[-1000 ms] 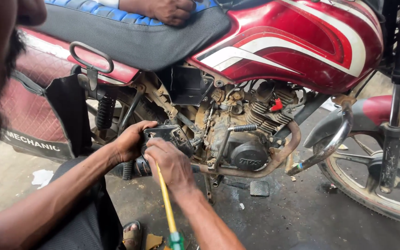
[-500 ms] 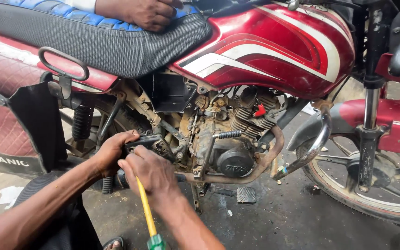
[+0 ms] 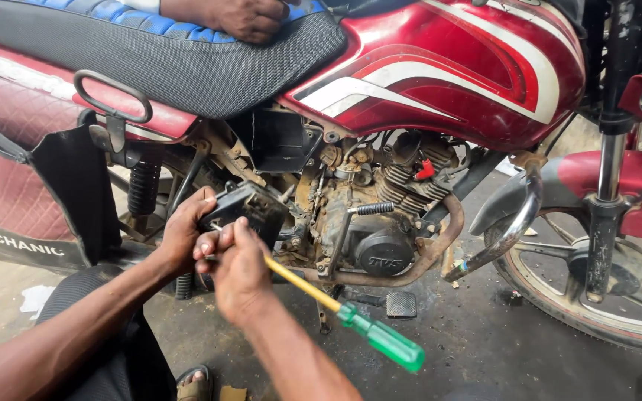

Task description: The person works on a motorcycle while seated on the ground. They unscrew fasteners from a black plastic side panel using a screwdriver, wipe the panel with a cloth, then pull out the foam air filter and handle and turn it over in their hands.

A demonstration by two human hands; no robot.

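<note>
**Two hands on a black box beside the engine**

Head view: The person crouches low at the side of a red motorcycle (image 3: pixel 440 67), and both hands meet just behind the engine (image 3: pixel 369 223), under the front of the seat (image 3: pixel 180 67). The left hand (image 3: pixel 183 230) wraps around a small black box (image 3: pixel 250 208), fingers curled over its near edge, seemingly to hold it tilted outward so its face can be reached. The box sits clear of the open frame cavity above it, still close against the bike.

The right hand (image 3: pixel 239 271) is closed around the yellow shaft of a screwdriver (image 3: pixel 336 308), gripping it far up near the tip rather than by the green handle, which hangs free and low toward the wet floor (image 3: pixel 484 356). Choking up like that looks like a way to steer the tip finely in a cramped spot. The tip itself is hidden behind the fingers, so I cannot tell whether it touches the box or what it bears on.

Another person's hand (image 3: pixel 250 16) rests flat on the seat at the top edge, likely steadying the bike. The kick lever (image 3: pixel 351 230) and the rusty exhaust pipe (image 3: pixel 440 238) lie just right of the hands, and the front wheel (image 3: pixel 596 297) stands well apart.
</note>
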